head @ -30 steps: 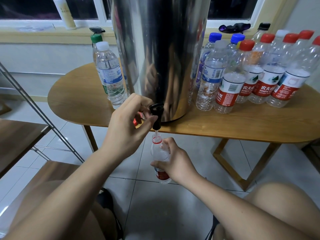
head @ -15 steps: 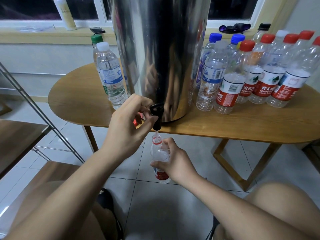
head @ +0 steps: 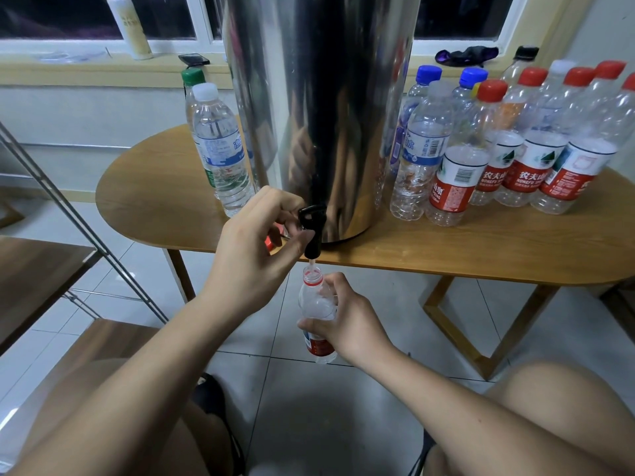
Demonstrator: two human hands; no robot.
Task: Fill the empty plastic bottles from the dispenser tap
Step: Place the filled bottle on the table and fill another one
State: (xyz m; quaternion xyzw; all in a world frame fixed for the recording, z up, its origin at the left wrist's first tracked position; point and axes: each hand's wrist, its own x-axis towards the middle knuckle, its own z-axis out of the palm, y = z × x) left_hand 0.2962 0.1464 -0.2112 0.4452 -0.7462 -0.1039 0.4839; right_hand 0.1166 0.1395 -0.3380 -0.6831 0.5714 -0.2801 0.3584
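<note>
Well, from the head view, the steel dispenser [head: 319, 115] stands right at the front edge of the wooden table [head: 446, 255], and its black tap [head: 312, 231] juts out past that edge. The left hand [head: 251, 249] is clasped on the tap, fingers curled over the top and thumb pressed in from below. The right hand [head: 347, 324] is wrapped round the middle of an uncapped bottle [head: 314, 304], holding it upright in the air below the table edge, above the tiled floor [head: 343, 424] and between the person's knees. The bottle's mouth sits just under the spout, and a thin stream runs into it. How full it is I cannot tell.

To the right of the dispenser a crowd of capped bottles [head: 515, 149] stands packed together, set back, with a bare strip of tabletop in front of them. To its left two more bottles [head: 220, 149] stand close to the drum, with bare wood beside them out to the rounded end. A slanted metal rack [head: 79, 218] stands off to the left, apart from the table
</note>
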